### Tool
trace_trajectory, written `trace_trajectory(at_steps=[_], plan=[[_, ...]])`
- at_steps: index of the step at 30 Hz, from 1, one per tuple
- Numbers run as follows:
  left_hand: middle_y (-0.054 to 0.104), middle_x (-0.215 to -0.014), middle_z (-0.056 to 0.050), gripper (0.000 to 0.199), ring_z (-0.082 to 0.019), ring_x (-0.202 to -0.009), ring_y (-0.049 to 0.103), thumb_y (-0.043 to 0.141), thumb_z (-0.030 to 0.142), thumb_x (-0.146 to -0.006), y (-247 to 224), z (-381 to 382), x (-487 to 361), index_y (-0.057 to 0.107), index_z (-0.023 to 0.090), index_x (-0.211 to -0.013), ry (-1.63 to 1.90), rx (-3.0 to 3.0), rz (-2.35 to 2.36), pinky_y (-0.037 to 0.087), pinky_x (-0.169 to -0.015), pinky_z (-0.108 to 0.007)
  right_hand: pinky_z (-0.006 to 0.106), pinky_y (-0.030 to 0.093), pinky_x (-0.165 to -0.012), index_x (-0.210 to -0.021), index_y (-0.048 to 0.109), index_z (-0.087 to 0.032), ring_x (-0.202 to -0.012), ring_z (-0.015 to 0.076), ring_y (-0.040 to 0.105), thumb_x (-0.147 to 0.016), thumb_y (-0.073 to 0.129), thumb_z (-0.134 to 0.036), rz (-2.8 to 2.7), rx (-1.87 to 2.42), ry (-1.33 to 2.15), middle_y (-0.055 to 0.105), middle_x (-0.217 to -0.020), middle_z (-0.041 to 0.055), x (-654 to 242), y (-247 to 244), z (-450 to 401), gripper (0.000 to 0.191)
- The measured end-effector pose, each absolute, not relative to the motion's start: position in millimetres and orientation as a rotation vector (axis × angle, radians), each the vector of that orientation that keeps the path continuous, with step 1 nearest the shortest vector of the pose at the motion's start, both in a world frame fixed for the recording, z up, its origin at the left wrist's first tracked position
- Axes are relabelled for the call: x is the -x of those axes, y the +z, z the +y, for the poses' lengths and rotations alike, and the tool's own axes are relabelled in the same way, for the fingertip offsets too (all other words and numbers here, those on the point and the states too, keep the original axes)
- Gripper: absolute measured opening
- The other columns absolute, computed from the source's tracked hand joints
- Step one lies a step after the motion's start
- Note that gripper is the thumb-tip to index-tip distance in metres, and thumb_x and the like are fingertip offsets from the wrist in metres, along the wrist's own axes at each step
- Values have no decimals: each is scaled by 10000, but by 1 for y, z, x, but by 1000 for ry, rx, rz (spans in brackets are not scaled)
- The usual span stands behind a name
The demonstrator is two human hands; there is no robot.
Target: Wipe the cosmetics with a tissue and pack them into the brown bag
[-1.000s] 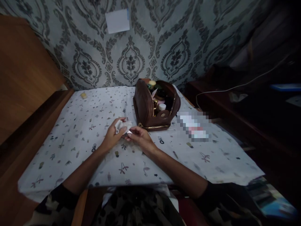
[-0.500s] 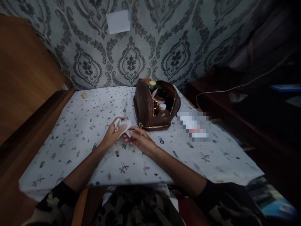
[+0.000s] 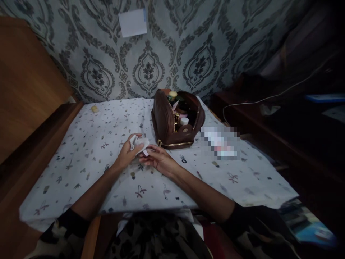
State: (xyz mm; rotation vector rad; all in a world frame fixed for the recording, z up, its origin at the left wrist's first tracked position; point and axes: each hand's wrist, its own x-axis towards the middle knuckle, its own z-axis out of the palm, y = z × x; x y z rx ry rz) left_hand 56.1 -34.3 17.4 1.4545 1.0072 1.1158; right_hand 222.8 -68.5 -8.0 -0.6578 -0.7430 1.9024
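Observation:
My left hand (image 3: 128, 150) is closed on a crumpled white cloth or tissue (image 3: 140, 142), its thumb lying across it. Just to the right, my right hand (image 3: 159, 160) pinches a small white piece (image 3: 146, 153) between thumb and fingers, close against the tissue. Whether that piece is part of the tissue cannot be made out. Behind my hands, a brown bag (image 3: 172, 126) stands unzipped on the patterned cloth, with a white-capped container (image 3: 184, 121) and a yellow-topped item (image 3: 173, 94) among its contents.
The white patterned cloth (image 3: 86, 151) covers the table. A blurred-out packet (image 3: 221, 144) lies right of the bag. At the back left is a small yellow object (image 3: 94, 109). A wooden panel (image 3: 29, 82) borders the left side, and a white cable (image 3: 250, 103) runs at the right.
The view has shifted slightly. My right hand's fingers have moved a little around the small white piece; both hands keep their hold, and the bag stays in place.

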Motion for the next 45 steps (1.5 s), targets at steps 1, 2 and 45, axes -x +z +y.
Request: trace_trajectory(at_steps=[1, 2, 45], plan=[[682, -830, 4, 456, -131, -711, 603, 784, 451, -757, 18, -35, -56, 674, 211, -1128, 1115, -1482, 999, 477, -658, -206, 205, 574, -565, -973, 668, -169, -712, 163, 759, -732, 866, -349, -738, 653, 1913, 770, -811, 38, -223, -8, -69, 360], [684, -836, 0, 434, -133, -716, 604, 774, 457, -767, 18, -35, -56, 680, 207, -1108, 1119, -1497, 1005, 479, -657, -207, 195, 563, -548, -973, 667, -167, -699, 156, 755, -748, 853, -340, -734, 656, 1922, 774, -820, 44, -224, -7, -69, 340], [747, -969, -76, 493, -244, -961, 695, 486, 461, -979, 67, -62, -114, 564, 212, -1397, 793, -2087, 925, 559, -762, -297, 325, 552, -866, -1182, 540, -245, -948, 174, 701, -849, 754, -331, -1243, 944, 813, 712, -1030, 36, -313, 57, -106, 405]])
